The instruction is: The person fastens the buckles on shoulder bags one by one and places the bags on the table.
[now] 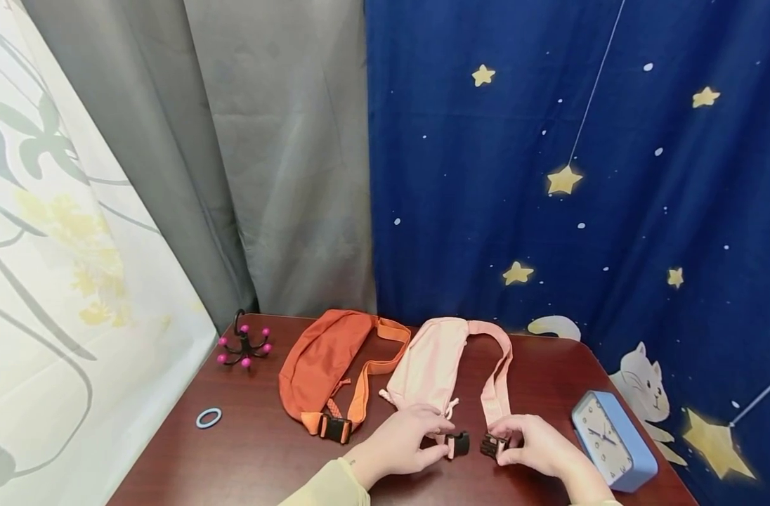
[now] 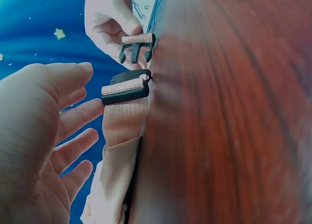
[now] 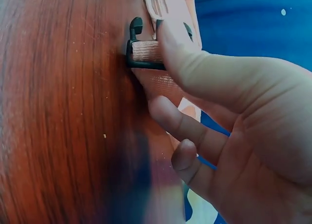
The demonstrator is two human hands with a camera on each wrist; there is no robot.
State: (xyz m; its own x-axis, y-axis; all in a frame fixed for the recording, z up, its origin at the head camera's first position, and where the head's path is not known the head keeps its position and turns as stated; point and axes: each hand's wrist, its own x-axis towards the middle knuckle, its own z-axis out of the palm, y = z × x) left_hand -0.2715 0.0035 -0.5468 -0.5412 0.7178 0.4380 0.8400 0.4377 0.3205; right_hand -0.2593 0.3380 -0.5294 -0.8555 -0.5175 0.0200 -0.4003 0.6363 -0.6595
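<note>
Red-brown, wood-grained surface with five things;
left to right: a light blue ring; a black rack with pink knobs; an orange-red waist bag; a pale pink waist bag beside it; a blue clock near the right edge.

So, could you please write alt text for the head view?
Right hand pinches one buckle half of an unfastened pink bag; left hand is beside the other half. An orange bag, hook rack, ring and clock share the table.

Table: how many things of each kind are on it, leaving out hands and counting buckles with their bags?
Bags (pink bag, orange bag): 2
Clock: 1
Ring: 1
Black hook with pink tips: 1
Total: 5
</note>
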